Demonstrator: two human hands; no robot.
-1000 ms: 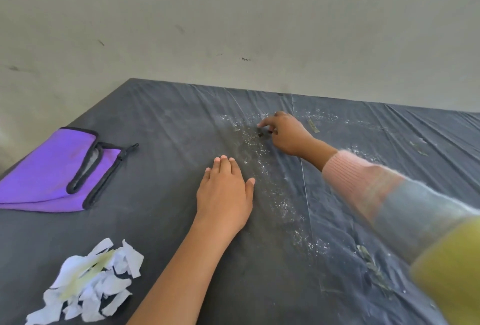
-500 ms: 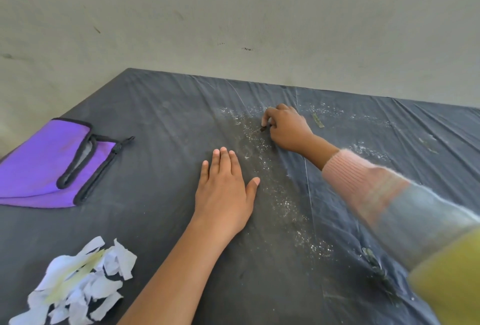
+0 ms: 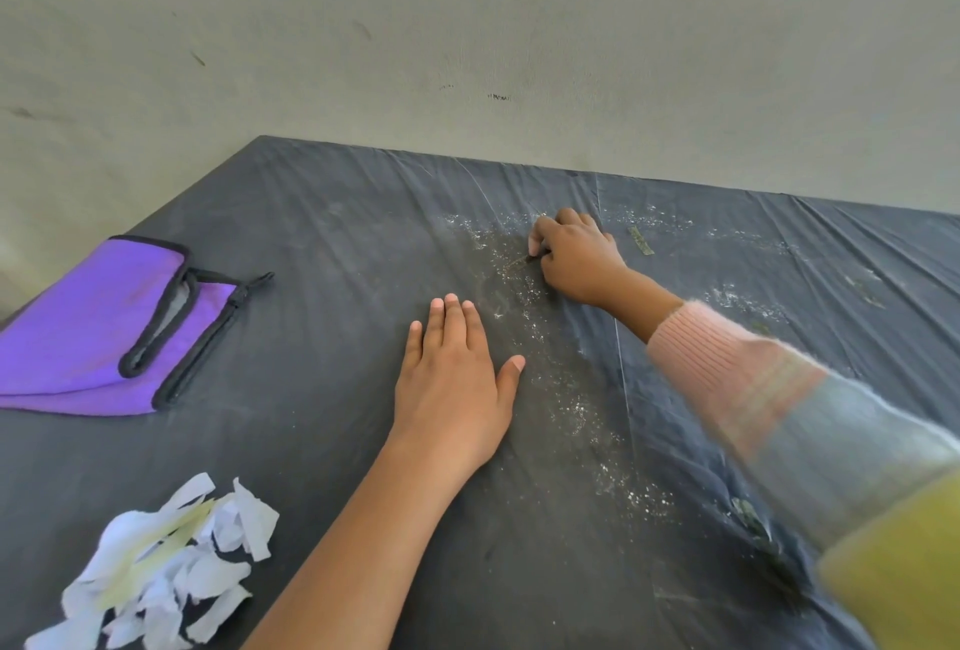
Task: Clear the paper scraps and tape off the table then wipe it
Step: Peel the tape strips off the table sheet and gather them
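Evidently midway, paper scraps (image 3: 161, 566) lie piled, yet the right hand (image 3: 576, 257) pinches at tape (image 3: 521, 261) with curled fingers while the left hand (image 3: 457, 379) presses the table (image 3: 322, 233), fingers straight and flat — wiping not yet begun.

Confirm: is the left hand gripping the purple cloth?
No, the left hand lies flat with straight fingers on the table, well apart from the purple cloth to its left.

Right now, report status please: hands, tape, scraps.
Left hand flat on table. Right hand pinches tape bit at far centre. Paper scraps piled near left; purple cloth lies idle.
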